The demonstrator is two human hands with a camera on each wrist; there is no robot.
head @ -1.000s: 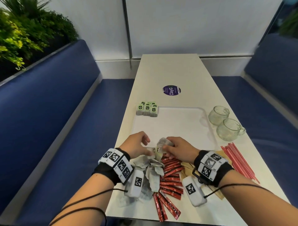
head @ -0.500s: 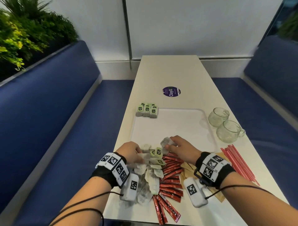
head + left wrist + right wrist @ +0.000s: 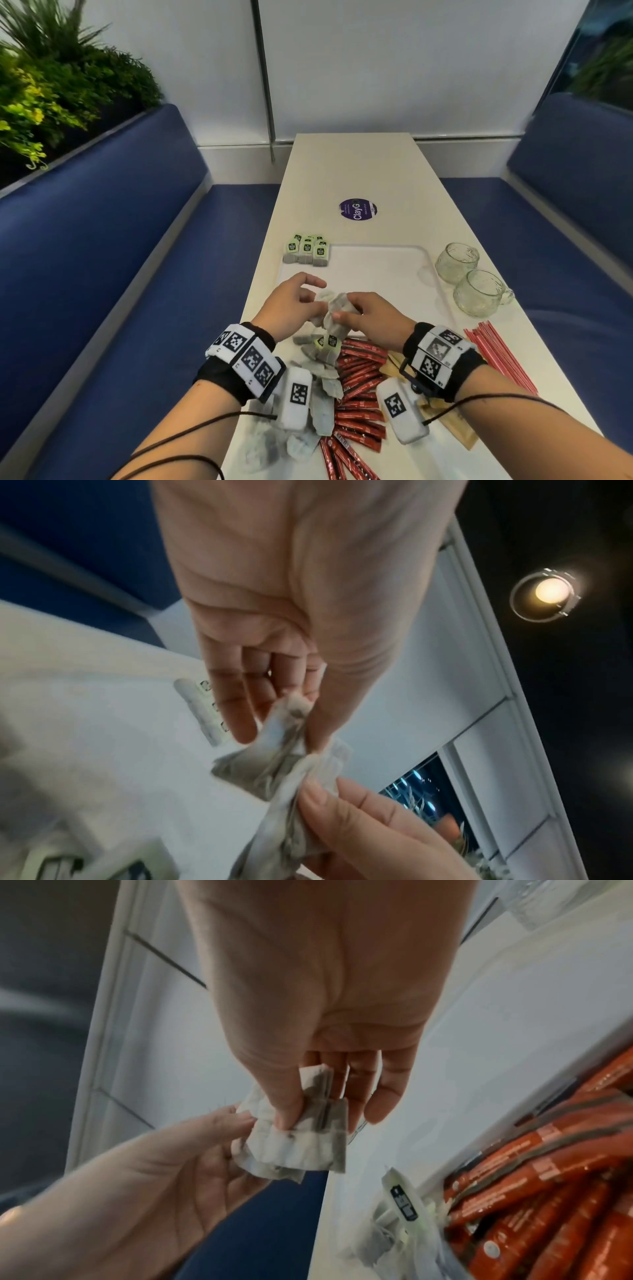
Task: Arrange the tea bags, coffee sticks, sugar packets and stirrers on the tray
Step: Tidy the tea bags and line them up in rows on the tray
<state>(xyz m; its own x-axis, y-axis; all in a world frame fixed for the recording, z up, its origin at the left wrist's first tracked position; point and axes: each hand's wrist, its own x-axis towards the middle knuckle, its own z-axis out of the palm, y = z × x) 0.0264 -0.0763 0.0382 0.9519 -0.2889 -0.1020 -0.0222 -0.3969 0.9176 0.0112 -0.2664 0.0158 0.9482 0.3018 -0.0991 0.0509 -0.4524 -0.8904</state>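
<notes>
Both hands hold a bunch of grey tea bags [image 3: 334, 310] just above the near edge of the white tray [image 3: 383, 270]. My left hand [image 3: 294, 301] pinches the bunch [image 3: 284, 753] between thumb and fingers. My right hand [image 3: 363, 315] pinches the same tea bags [image 3: 308, 1139] from the other side, and green tags [image 3: 327, 341] dangle below. A neat row of tea bags [image 3: 306, 250] lies at the tray's far left corner. Loose tea bags [image 3: 322, 387], red coffee sticks [image 3: 359, 383], brown sugar packets [image 3: 455, 425] and red stirrers [image 3: 496, 353] lie on the table near me.
Two glass cups [image 3: 474, 277] stand right of the tray. A purple round sticker [image 3: 358, 209] sits farther up the white table [image 3: 356, 164]. Blue benches [image 3: 102, 257] flank the table, with plants at the far left.
Both hands rose from the loose pile with a bunch of tea bags and came together over the tray's near edge.
</notes>
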